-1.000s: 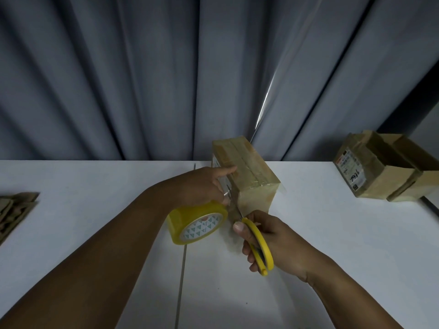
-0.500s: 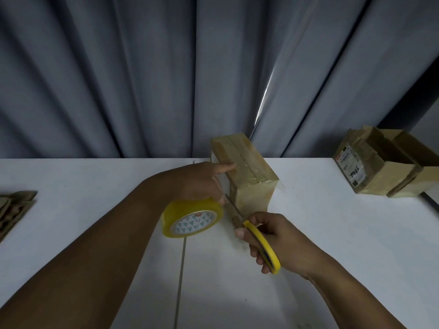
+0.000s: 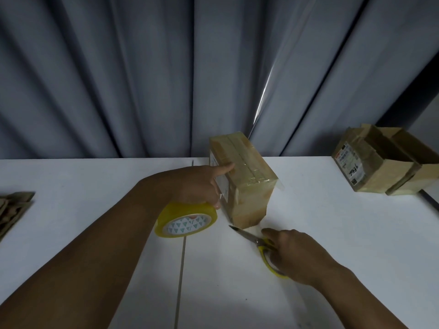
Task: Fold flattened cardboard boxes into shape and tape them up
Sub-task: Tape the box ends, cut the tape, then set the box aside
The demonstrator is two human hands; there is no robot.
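**Tape end at the box's left face: press it flat before you move on**

Step in hand, as I judge it: finishing a tape run on the closed cardboard box.

- Your left hand grips the yellow tape roll from above, fingers wrapped over its rim. The index finger points out straight, with its tip on the box's upper left edge.
- Your right hand lies over the yellow handles of the scissors, low on the table, blades aimed at the box's near bottom corner. The palm hides the handle loops, so I cannot tell whether you grip them or only rest on them.
- To do this well, keep the index finger bracing the box so it does not slide. Rub the tape end down from the top edge toward the table, pushing out air. Park the scissors clear of the box, blades away from your left wrist.

The box:

- It stands mid-table near the back edge, turned corner-on to you and resting flat.
- It is brown, and its top is glossy with strips of clear tape running lengthwise.
- A white label shows on the left face, beside your fingers.
- A loose tape tab juts past the right top edge; smooth that down too.

Elsewhere, open boxes sit far right and flattened cardboard lies far left.
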